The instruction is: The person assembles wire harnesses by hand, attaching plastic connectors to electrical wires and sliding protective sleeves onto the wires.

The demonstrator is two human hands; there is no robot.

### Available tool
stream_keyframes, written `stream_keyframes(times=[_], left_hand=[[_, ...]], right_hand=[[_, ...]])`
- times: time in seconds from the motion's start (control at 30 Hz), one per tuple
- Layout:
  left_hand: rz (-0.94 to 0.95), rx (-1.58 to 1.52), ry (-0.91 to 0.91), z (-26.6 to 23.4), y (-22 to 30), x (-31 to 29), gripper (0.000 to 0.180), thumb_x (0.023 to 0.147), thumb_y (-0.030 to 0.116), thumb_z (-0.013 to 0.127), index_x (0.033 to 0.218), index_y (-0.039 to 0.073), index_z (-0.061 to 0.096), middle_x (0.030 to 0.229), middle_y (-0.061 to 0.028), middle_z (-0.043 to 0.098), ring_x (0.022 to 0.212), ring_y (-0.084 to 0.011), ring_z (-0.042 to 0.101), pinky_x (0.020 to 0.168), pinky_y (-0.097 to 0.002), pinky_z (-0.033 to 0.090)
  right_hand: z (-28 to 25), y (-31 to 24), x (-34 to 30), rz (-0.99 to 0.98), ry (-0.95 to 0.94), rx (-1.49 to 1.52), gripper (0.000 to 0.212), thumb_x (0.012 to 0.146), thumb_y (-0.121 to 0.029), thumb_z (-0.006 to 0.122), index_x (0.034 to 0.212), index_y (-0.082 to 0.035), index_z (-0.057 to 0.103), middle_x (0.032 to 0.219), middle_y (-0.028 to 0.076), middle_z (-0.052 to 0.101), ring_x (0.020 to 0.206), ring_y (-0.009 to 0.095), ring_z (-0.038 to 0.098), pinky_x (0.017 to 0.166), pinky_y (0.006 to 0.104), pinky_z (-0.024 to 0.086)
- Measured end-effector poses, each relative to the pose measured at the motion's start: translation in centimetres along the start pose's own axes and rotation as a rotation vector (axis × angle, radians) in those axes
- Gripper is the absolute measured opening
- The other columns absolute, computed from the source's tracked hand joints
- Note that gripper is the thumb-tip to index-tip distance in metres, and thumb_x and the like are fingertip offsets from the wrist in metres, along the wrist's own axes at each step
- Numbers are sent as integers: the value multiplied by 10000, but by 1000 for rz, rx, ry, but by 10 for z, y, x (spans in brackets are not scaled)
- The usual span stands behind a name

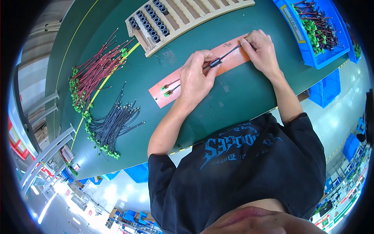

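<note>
Wires point(228, 54) stretched between left hand point(196, 78) and right hand point(263, 48), both pinching.

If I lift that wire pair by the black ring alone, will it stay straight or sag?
Probably sag: the wire pair looks thin, stretched between left hand and right hand. The black ring might slide along it. The green connectors would likely dangle.
</note>
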State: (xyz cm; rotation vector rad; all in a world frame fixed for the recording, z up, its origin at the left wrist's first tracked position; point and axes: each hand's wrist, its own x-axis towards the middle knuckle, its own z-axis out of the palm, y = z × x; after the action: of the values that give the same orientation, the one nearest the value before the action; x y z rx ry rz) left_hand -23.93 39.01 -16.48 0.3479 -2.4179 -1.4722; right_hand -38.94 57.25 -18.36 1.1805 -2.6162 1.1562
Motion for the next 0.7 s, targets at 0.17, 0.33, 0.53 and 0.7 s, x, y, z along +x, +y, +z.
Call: stream_keyframes(times=[0.17, 0.33, 0.53, 0.7], left_hand=[[-67, -188, -49, -3, -3, 0, 391, 820, -55, 748, 1170, 21, 591, 980, -113, 733, 926, -206, 728, 851, -320, 579], [29, -99, -103, -3, -1, 2, 360, 823, -83, 723, 1155, 7, 618, 1025, -126, 700, 953, -208, 715, 845, -315, 587], [90, -59, -69, -2, -4, 3, 345, 825, -65, 713, 1152, 17, 638, 969, -124, 694, 888, -246, 690, 776, -350, 569], [469, 278, -97, -2, -8, 4, 384, 858, -20, 715, 1225, 36, 618, 994, -132, 703, 874, -243, 688, 783, -348, 557]], right_hand=[[-4, 2, -3, 7, -41, 17, 224, 924, -179, 677, 762, -67, 569, 720, 30, 535, 725, 210, 493, 708, 357, 360], [-4, 4, -3, 6, -52, 13, 219, 924, -185, 679, 768, -77, 568, 703, 22, 507, 717, 198, 478, 697, 349, 352], [-6, 4, -3, 4, -57, 28, 216, 922, -187, 679, 770, -77, 572, 703, 16, 507, 731, 199, 482, 704, 348, 351], [-6, 3, -3, 17, -53, 42, 213, 920, -194, 684, 775, -76, 583, 701, 15, 502, 732, 198, 486, 704, 348, 349]])
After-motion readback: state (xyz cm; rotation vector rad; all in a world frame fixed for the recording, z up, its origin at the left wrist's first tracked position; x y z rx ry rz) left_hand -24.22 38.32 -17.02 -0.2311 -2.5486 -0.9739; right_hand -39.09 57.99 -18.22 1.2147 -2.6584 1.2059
